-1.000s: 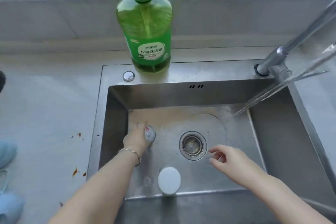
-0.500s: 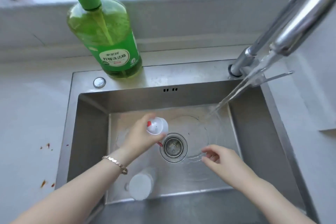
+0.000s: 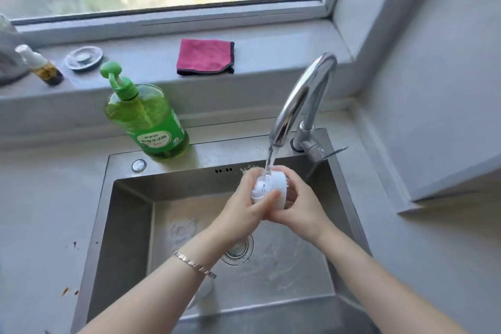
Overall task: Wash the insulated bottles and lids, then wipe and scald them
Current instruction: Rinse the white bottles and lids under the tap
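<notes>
Two-handed grip | left hand (image 3: 238,210), right hand (image 3: 301,206) curl round white lid (image 3: 277,185) | held beneath tap stream (image 3: 270,157), presumably to rinse.

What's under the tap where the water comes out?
A white lid, gripped by the left hand and right hand, catches the water. Below them is the sink; its drain is partly covered by the left arm.

Two forearms, bare as far as they show, above a steel sink (image 3: 122,171). The wrist of the left grip (image 3: 238,211) wears a slim, pale metal bracelet (image 3: 193,264) of small flat links, seen over the sink's left half.
</notes>
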A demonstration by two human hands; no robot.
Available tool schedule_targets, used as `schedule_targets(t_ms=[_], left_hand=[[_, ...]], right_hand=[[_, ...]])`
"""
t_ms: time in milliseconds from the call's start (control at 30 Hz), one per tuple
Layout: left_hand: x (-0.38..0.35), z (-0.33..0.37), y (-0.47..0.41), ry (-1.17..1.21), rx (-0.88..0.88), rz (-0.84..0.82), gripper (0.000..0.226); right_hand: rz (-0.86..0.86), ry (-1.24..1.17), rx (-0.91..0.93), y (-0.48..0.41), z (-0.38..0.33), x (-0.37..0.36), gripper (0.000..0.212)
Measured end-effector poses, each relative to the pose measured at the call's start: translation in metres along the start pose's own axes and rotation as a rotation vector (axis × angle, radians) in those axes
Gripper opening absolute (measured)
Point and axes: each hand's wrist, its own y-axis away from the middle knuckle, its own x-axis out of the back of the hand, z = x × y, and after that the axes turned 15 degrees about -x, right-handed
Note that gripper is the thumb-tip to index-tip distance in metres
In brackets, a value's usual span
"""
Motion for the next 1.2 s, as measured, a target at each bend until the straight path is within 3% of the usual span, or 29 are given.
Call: schedule_targets(t_ms=[33, 100, 200, 333, 400, 533, 633, 700, 800, 900, 1000, 1067, 1200], left_hand=[[0.0, 0.005, -0.005, 0.0, 0.009, 0.026, 0.011], [0.001, 0.009, -0.019, 0.025, 0.126, 0.077, 0.027], [0.004, 0.007, -0.032, -0.018, 0.304, 0.058, 0.034], [0.008, 0.008, -0.016, -0.127, 0.014, 0.007, 0.031], [0.008, 0.011, -0.006, -0.109, -0.028, -0.017, 0.039], [0.011, 0.006, -0.015, -0.016, 0.131, 0.077, 0.035], [0.01, 0.006, -0.025, 0.084, 0.367, 0.08, 0.054], [0.009, 0.002, -0.024, 0.138, 0.357, 0.082, 0.054], [0.01, -0.002, -0.02, 0.297, 0.411, 0.127, 0.045], [0.012, -0.003, -0.017, 0.481, 0.497, 0.141, 0.046], [0.012, -0.002, -0.017, 0.589, 0.453, 0.046, 0.056], [0.007, 0.001, -0.016, 0.602, 0.401, -0.021, 0.053], [0.002, -0.006, -0.018, 0.585, 0.346, -0.003, 0.054]], right_hand=[[0.043, 0.032, 0.037, 0.0, 0.0, -0.001, 0.07], [0.118, 0.14, 0.103, 0.002, 0.001, -0.006, 0.069], [0.197, 0.183, 0.147, 0.004, -0.001, -0.014, 0.066], [0.08, -0.004, 0.031, -0.013, -0.01, -0.007, 0.054], [-0.017, -0.038, -0.041, -0.02, -0.014, -0.004, 0.053], [0.068, 0.173, -0.031, -0.015, -0.018, -0.01, 0.067], [0.152, 0.381, 0.033, -0.005, -0.02, -0.014, 0.079], [0.181, 0.43, 0.049, -0.001, -0.021, -0.012, 0.084], [0.181, 0.363, 0.018, 0.003, -0.018, -0.005, 0.102], [0.142, 0.131, -0.015, 0.008, -0.009, 0.0, 0.093], [0.125, 0.002, -0.007, 0.011, 0.003, 0.003, 0.082], [0.136, -0.009, 0.0, 0.012, 0.007, 0.005, 0.08], [0.256, 0.157, 0.122, 0.014, 0.011, 0.006, 0.074]])
